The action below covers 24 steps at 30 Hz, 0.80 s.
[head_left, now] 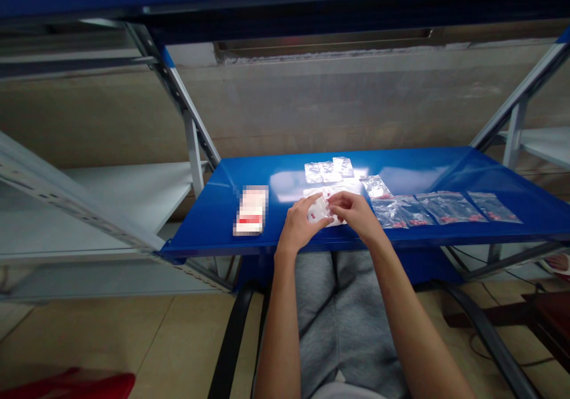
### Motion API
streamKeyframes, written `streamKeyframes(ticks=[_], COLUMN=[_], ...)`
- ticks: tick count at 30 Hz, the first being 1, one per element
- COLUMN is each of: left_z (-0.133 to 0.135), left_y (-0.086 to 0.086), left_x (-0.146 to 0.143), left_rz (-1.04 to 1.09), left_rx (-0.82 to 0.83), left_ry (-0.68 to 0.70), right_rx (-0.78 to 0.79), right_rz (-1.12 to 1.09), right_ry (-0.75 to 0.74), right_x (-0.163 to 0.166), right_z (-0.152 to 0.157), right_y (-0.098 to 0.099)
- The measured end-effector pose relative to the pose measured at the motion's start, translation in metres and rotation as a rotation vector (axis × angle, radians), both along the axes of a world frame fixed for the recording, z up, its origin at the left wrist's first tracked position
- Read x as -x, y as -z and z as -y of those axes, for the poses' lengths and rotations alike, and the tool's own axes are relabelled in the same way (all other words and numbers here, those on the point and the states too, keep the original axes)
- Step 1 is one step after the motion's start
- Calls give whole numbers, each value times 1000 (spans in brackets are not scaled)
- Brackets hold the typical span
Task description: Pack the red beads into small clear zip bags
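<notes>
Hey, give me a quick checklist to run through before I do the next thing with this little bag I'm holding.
1. Left hand grips the small bag: ok.
2. Right hand grips it too: ok.
3. Bag open or sealed: cannot tell, fingers cover it.
4. Bag held above the blue shelf: ok.
5. Row of bags on the right lies flat on the shelf: ok.
6. Stack on the left, what it holds: cannot tell, blurred.
</notes>
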<state>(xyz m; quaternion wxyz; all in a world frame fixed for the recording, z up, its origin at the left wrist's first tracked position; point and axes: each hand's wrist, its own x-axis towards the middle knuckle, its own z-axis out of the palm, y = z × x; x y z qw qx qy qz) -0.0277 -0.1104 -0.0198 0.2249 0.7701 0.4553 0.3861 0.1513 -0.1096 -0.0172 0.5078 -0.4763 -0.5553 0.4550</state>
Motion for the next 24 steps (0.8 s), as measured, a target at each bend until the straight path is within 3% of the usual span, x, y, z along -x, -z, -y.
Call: streamKeyframes(ticks=[5, 10, 16, 19, 24], left_z=[-1, 0, -1, -3, -4], left_y=[2, 2, 1, 2, 1], left_x=[0, 0, 2, 5, 10], left_rz=[7, 2, -10, -14, -47], left_rx=[-16, -43, -59, -72, -49], left_ry=[-4, -18, -67, -61, -71], right_rx=[-51, -176, -211, -210, -164], right_rz=[93, 500, 847, 905, 896], right_ry=[111, 326, 349, 400, 360], right_x=[-15, -38, -44, -47, -52], right_z=[-2, -17, -37, -43, -43], right_y=[-2, 1, 11, 17, 23])
